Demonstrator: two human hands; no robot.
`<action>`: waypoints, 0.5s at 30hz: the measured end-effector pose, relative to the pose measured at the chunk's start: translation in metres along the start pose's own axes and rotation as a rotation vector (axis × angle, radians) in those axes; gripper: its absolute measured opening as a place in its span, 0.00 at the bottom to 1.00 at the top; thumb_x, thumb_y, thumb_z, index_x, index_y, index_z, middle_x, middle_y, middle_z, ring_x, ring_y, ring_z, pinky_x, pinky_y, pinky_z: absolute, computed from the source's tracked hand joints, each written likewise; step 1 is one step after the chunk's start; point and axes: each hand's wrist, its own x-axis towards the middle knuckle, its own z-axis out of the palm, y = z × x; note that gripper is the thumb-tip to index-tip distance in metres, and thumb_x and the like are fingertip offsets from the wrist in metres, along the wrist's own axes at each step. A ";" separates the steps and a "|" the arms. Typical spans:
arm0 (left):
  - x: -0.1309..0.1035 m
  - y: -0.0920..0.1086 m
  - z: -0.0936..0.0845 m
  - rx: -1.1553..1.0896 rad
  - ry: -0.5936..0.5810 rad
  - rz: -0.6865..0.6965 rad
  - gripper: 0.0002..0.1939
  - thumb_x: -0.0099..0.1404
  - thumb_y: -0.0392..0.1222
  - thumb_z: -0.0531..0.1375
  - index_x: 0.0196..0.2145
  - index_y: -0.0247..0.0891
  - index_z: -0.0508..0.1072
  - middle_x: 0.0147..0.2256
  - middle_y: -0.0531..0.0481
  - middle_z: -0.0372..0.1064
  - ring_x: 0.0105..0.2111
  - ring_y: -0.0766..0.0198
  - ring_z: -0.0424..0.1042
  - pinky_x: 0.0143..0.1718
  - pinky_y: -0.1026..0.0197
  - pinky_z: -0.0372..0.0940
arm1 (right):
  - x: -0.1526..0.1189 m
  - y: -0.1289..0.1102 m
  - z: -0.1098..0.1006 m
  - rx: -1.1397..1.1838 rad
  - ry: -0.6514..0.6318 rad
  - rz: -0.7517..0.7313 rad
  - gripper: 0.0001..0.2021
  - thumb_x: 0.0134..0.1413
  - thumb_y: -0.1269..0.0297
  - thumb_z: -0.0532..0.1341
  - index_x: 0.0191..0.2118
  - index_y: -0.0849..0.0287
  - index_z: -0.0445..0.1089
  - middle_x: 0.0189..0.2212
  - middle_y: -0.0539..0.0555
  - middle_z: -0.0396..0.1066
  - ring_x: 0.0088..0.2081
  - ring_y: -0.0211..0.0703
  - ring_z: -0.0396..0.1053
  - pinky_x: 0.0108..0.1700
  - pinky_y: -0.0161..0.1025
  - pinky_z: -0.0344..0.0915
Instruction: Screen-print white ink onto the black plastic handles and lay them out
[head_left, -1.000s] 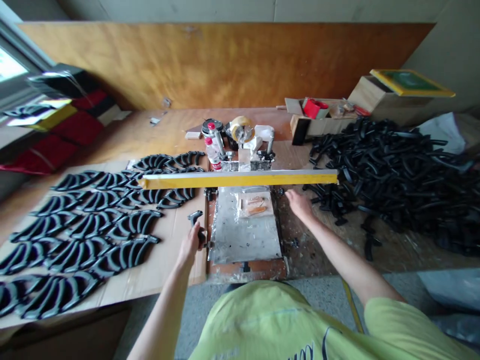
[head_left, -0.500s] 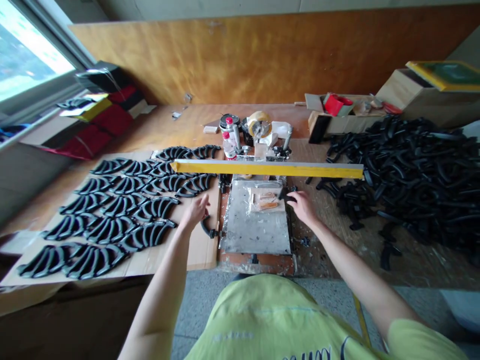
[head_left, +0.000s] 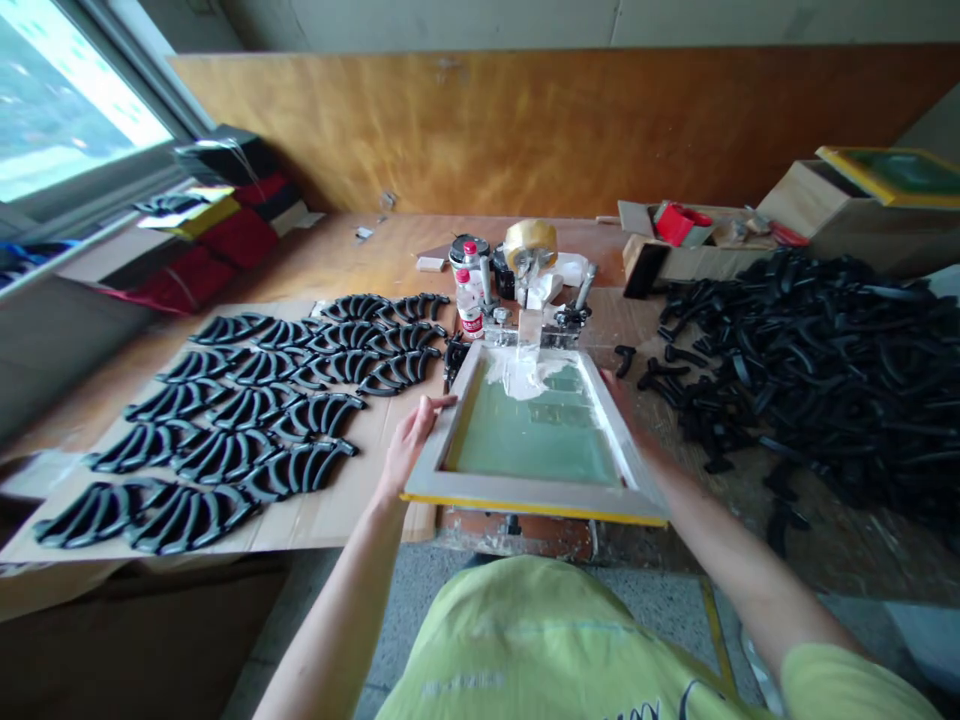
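Observation:
A screen-printing frame (head_left: 429, 475) lies low over the work plate, its pale rim around green mesh (head_left: 532, 445). White ink (head_left: 517, 375) is spread at the mesh's far end, where a pale squeegee (head_left: 529, 335) stands upright. My left hand (head_left: 411, 435) grips the frame's left side, its thumb along the rim. On the opposite side, my right hand (head_left: 621, 395) holds the right edge, its fingers mostly hidden behind the frame. The plate and whatever lies on it are covered by the frame.
Rows of black curved handles (head_left: 232, 410) lie on cardboard (head_left: 390, 450) at left. A large heap of black handles (head_left: 825, 370) fills the right side. Behind the frame stand red-capped bottles (head_left: 470, 305), a tape roll (head_left: 531, 240) and metal clamps (head_left: 574, 310). An open box (head_left: 697, 262) is at back right.
The raised frame has swung down over the work plate. Both hands have moved to its sides. The black piece my right hand held at the plate is out of sight.

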 end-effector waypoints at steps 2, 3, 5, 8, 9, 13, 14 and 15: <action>-0.006 -0.032 -0.002 0.006 -0.055 -0.112 0.36 0.59 0.65 0.59 0.55 0.35 0.72 0.33 0.47 0.73 0.27 0.64 0.69 0.26 0.64 0.61 | 0.012 0.020 0.005 0.246 -0.082 0.195 0.23 0.71 0.62 0.47 0.30 0.60 0.76 0.29 0.54 0.76 0.32 0.37 0.72 0.35 0.34 0.73; -0.006 -0.048 -0.002 -0.006 -0.072 -0.139 0.38 0.58 0.63 0.62 0.58 0.36 0.68 0.32 0.48 0.72 0.27 0.64 0.69 0.26 0.65 0.61 | 0.023 0.025 0.007 0.367 -0.113 0.281 0.16 0.68 0.67 0.52 0.35 0.58 0.77 0.34 0.55 0.77 0.35 0.40 0.73 0.38 0.36 0.73; -0.003 -0.076 0.001 -0.011 -0.074 -0.153 0.45 0.55 0.60 0.65 0.64 0.37 0.61 0.30 0.51 0.71 0.26 0.65 0.68 0.26 0.66 0.61 | 0.055 0.024 0.005 0.601 -0.137 0.388 0.11 0.61 0.69 0.60 0.48 0.60 0.74 0.49 0.60 0.72 0.45 0.46 0.72 0.48 0.41 0.71; 0.005 -0.106 0.004 0.032 -0.044 -0.152 0.46 0.55 0.59 0.64 0.66 0.38 0.57 0.29 0.53 0.70 0.25 0.67 0.67 0.26 0.66 0.60 | 0.105 0.004 -0.002 0.750 -0.169 0.271 0.25 0.55 0.70 0.65 0.58 0.61 0.65 0.58 0.63 0.62 0.54 0.51 0.64 0.55 0.43 0.64; 0.007 -0.112 0.004 0.042 -0.038 -0.155 0.45 0.55 0.60 0.64 0.66 0.38 0.58 0.29 0.53 0.70 0.25 0.67 0.67 0.26 0.66 0.60 | 0.117 -0.004 -0.003 0.763 -0.224 0.213 0.23 0.55 0.71 0.64 0.57 0.62 0.65 0.56 0.63 0.63 0.53 0.50 0.64 0.53 0.42 0.65; 0.010 -0.123 0.004 0.028 -0.019 -0.195 0.44 0.54 0.60 0.64 0.63 0.35 0.63 0.30 0.52 0.70 0.26 0.66 0.68 0.27 0.66 0.61 | 0.126 -0.030 -0.002 0.776 -0.429 0.083 0.07 0.58 0.74 0.59 0.42 0.63 0.71 0.40 0.60 0.72 0.41 0.45 0.68 0.43 0.38 0.63; 0.010 -0.123 0.004 0.016 -0.012 -0.204 0.44 0.54 0.60 0.65 0.62 0.35 0.63 0.30 0.52 0.70 0.26 0.66 0.68 0.27 0.65 0.62 | 0.119 -0.034 -0.003 0.779 -0.446 0.073 0.06 0.58 0.73 0.58 0.39 0.63 0.71 0.38 0.59 0.73 0.39 0.45 0.68 0.42 0.37 0.63; 0.010 -0.123 0.004 0.004 -0.003 -0.208 0.43 0.53 0.59 0.65 0.62 0.35 0.64 0.30 0.51 0.70 0.26 0.66 0.68 0.27 0.65 0.62 | 0.109 -0.037 -0.005 0.784 -0.454 0.057 0.05 0.58 0.73 0.58 0.38 0.63 0.71 0.36 0.59 0.73 0.38 0.44 0.68 0.41 0.37 0.62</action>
